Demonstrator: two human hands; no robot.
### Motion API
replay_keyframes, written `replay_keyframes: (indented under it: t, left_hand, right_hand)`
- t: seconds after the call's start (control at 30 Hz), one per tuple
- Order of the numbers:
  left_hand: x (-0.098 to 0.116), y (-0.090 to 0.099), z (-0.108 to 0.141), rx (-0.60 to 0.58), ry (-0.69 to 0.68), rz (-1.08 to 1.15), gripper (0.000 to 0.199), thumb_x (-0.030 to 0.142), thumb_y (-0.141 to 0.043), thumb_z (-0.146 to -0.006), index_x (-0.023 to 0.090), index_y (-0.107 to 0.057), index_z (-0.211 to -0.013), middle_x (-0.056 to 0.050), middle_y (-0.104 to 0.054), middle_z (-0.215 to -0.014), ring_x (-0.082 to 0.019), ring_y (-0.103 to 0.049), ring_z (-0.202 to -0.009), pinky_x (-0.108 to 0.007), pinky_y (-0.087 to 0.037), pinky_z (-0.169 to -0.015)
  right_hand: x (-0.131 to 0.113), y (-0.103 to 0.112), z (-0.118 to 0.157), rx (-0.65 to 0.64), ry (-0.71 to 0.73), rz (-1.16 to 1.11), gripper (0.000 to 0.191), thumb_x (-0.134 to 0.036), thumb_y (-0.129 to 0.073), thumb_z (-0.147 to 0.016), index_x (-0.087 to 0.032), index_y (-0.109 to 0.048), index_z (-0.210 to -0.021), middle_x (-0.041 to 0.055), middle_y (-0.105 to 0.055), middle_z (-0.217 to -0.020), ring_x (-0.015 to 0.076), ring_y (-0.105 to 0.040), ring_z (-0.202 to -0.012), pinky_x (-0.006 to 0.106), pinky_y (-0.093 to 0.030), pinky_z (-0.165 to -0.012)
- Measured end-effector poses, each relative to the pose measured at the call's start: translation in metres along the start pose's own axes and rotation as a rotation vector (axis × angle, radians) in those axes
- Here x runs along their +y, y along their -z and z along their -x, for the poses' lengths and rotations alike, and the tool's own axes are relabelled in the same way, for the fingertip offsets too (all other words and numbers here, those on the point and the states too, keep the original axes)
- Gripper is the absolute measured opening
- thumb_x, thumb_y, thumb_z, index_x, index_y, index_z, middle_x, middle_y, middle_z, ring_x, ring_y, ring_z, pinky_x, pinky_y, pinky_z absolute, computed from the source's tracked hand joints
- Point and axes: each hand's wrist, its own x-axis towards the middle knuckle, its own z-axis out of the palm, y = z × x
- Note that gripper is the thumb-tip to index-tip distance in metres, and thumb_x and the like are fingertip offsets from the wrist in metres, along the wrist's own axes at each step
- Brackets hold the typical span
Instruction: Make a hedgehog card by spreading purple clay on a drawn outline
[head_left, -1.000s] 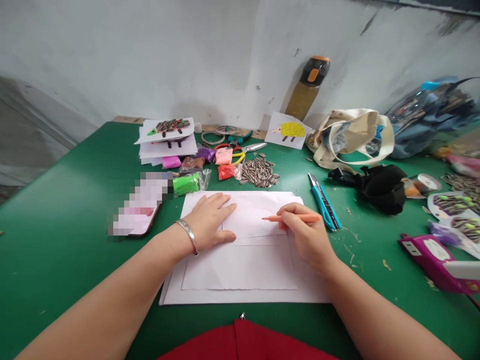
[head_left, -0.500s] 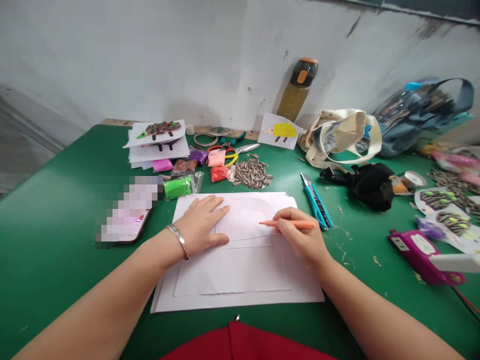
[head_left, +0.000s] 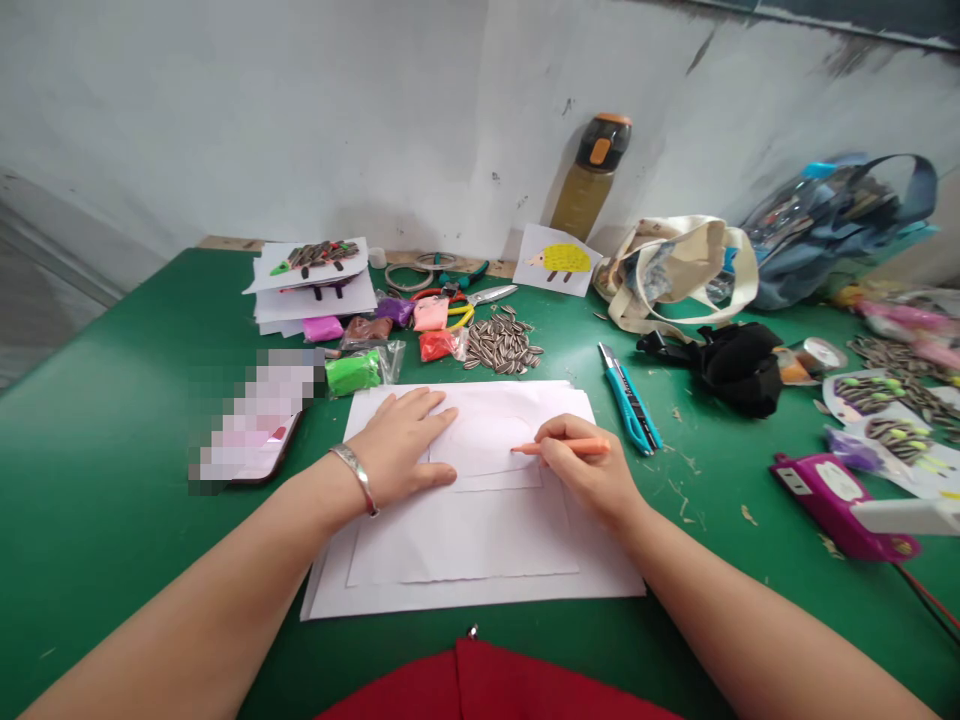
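My left hand [head_left: 405,443] lies flat with fingers spread on the left part of a small white sheet [head_left: 480,455]. That sheet rests on a stack of larger white paper [head_left: 465,545]. A faint pale curved outline shows on the small sheet. In my right hand [head_left: 589,470] is an orange felt-tip pen [head_left: 574,447], gripped between thumb and fingers. The pen points left, its tip at the small sheet's surface right of my left hand; whether it touches I cannot tell. A silver bracelet is on my left wrist.
Left of the paper lies a phone [head_left: 259,425]. Behind are clay packets [head_left: 352,373], sunflower seeds [head_left: 501,343], scissors [head_left: 480,300] and a hedgehog drawing [head_left: 557,260]. To the right are a blue utility knife [head_left: 630,400], a black pouch [head_left: 739,368] and a purple glue gun [head_left: 840,505].
My right hand and the pen have moved slightly left across the small sheet. My left hand stays flat in place. The view has shifted a little.
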Motion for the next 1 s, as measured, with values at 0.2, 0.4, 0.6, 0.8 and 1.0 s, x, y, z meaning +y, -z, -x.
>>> replay_keyframes:
  t: [0.2, 0.4, 0.6, 0.8, 1.0]
  left_hand:
    - [-0.0017, -0.002, -0.0005, 0.009, -0.016, -0.005, 0.071, 0.049, -0.063, -0.079, 0.015, -0.047, -0.139, -0.018, -0.035, -0.15, -0.037, -0.027, -0.139, -0.055, -0.023, -0.113]
    - [-0.0026, -0.0032, -0.0018, 0.016, -0.018, 0.005, 0.07, 0.049, -0.064, -0.078, 0.016, -0.048, -0.138, -0.018, -0.035, -0.15, -0.038, -0.028, -0.139, -0.055, -0.023, -0.113]
    - [-0.0012, -0.0018, -0.0012, 0.006, -0.004, 0.014, 0.07, 0.048, -0.065, -0.078, 0.016, -0.047, -0.138, -0.018, -0.035, -0.15, -0.037, -0.027, -0.14, -0.054, -0.022, -0.113]
    - [0.0006, 0.0002, -0.0008, -0.004, 0.009, 0.023, 0.071, 0.048, -0.064, -0.078, 0.016, -0.047, -0.139, -0.018, -0.034, -0.151, -0.038, -0.026, -0.14, -0.056, -0.022, -0.113]
    - [-0.0016, -0.0019, -0.0002, 0.011, 0.016, 0.028, 0.07, 0.048, -0.065, -0.077, 0.018, -0.048, -0.138, -0.018, -0.034, -0.151, -0.038, -0.027, -0.14, -0.056, -0.023, -0.112]
  right_hand:
    - [0.0002, -0.0009, -0.0009, -0.011, -0.012, 0.001, 0.011, -0.021, -0.052, -0.078, -0.021, -0.06, -0.07, -0.001, -0.064, -0.059, 0.0232, -0.072, -0.082, 0.024, -0.04, -0.056]
    - [-0.0018, -0.0007, -0.0028, -0.02, -0.019, -0.021, 0.011, -0.019, -0.053, -0.077, -0.021, -0.058, -0.068, -0.0035, -0.057, -0.056, 0.024, -0.073, -0.084, 0.024, -0.041, -0.058]
    - [-0.0012, 0.0017, -0.0035, -0.063, -0.017, -0.072, 0.011, -0.016, -0.052, -0.072, -0.021, -0.057, -0.063, -0.0043, -0.056, -0.057, 0.0236, -0.073, -0.078, 0.025, -0.044, -0.06]
    - [-0.0012, 0.0035, -0.004, -0.065, -0.037, -0.066, 0.012, -0.015, -0.051, -0.069, -0.021, -0.059, -0.062, -0.0044, -0.056, -0.054, 0.0225, -0.073, -0.072, 0.025, -0.045, -0.058]
    - [-0.0015, 0.0028, -0.0044, -0.076, -0.05, -0.09, 0.011, -0.017, -0.052, -0.068, -0.021, -0.057, -0.059, -0.0034, -0.057, -0.053, 0.0234, -0.072, -0.071, 0.026, -0.047, -0.058]
